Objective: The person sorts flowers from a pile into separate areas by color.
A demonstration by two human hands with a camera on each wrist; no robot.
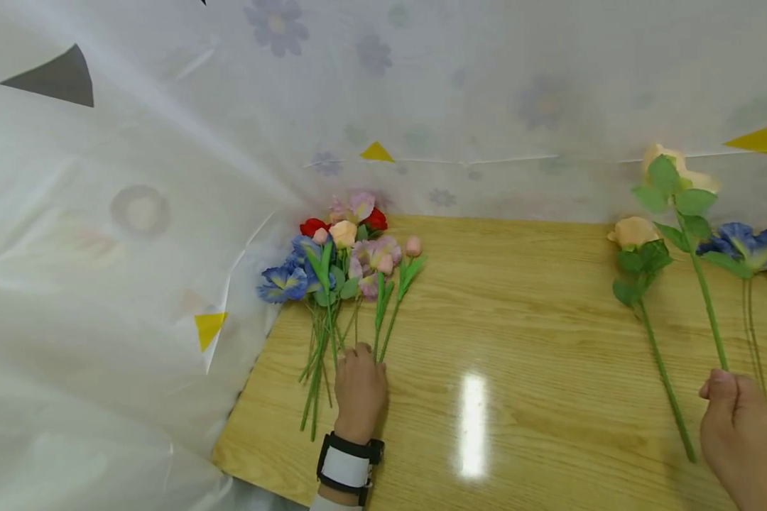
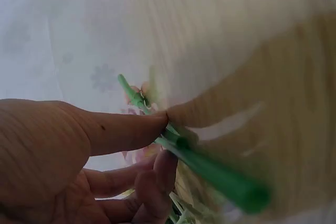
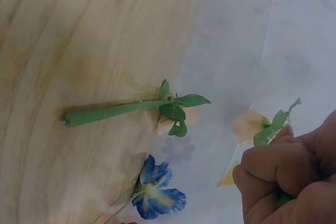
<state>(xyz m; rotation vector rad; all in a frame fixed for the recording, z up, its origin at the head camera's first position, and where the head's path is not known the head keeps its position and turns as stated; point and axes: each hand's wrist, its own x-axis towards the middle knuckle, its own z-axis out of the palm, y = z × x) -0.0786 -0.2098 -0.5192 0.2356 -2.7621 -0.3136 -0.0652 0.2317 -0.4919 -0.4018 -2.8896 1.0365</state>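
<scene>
My left hand [image 1: 360,390] is low over the bunch at the left, thumb and fingertips pinching a green tulip stem [image 2: 210,174]. Above that hand, pink tulips [image 1: 413,246] lean beside the heap of artificial flowers. On the right, my right hand [image 1: 744,433] grips the stem of a cream rose [image 1: 703,284], holding it up off the table with its bloom at the top. A peach rose [image 1: 635,233] lies on the table just left of it. Blue irises [image 1: 751,248] lie behind the raised stem; in the right wrist view one blue iris [image 3: 157,190] shows below the lying rose.
The wooden table [image 1: 518,305] spans the middle between the two groups. In the left heap lie blue irises [image 1: 284,282], red flowers [image 1: 376,218], pinkish flowers and a peach rose [image 1: 343,233]. A pale patterned sheet [image 1: 486,92] hangs at the back and left edges.
</scene>
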